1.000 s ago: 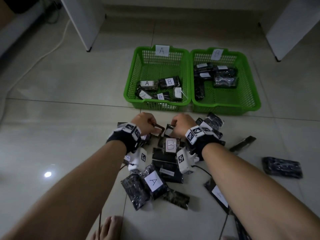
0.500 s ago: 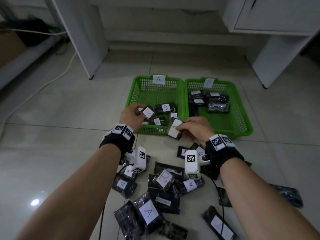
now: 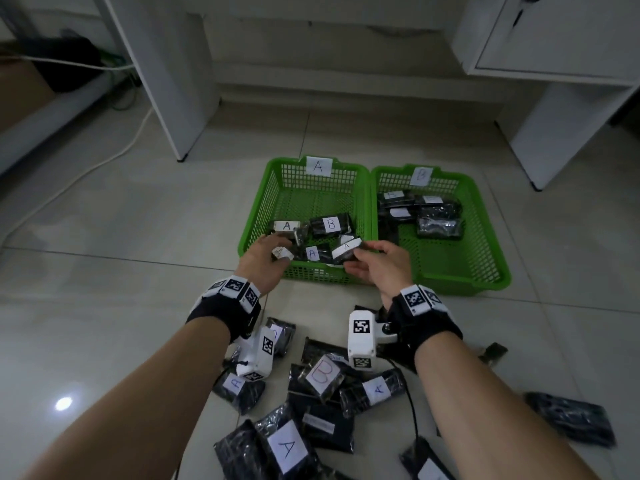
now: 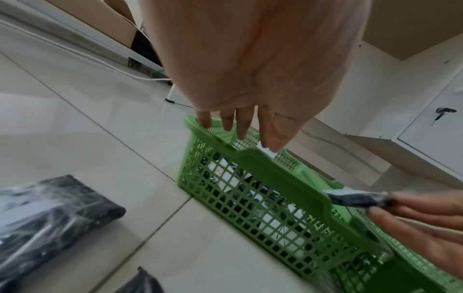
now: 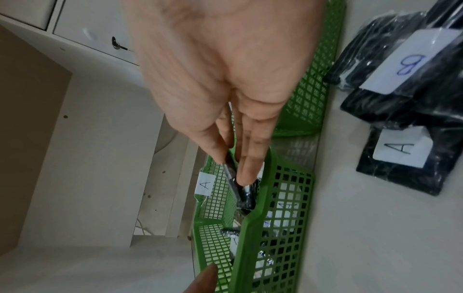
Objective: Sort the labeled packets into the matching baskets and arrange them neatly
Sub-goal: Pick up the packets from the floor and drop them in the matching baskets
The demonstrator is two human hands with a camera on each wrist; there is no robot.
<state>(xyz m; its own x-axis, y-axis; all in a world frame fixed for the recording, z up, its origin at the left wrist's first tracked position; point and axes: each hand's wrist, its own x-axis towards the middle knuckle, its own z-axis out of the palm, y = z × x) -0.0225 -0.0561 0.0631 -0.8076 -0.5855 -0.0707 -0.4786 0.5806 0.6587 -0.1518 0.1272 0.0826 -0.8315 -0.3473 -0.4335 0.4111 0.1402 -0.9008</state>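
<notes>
Hands reach over the near rim of the basket marked A (image 3: pixel 277 188), mid-frame on the floor. Her right hand (image 3: pixel 384 268) pinches a labelled packet (image 3: pixel 346 252) between thumb and fingertips, just above the packets already inside. Left hand (image 3: pixel 263 259) hangs over the basket's near-left corner, fingers straight, a small packet (image 3: pixel 283 253) at its fingertips; whether that grip holds it, I cannot tell. Basket B (image 3: pixel 485 244) sits touching on the right.

Head overhead, 2 wrist close-ups, shared basket A (image 3: pixel 301 188).
</notes>
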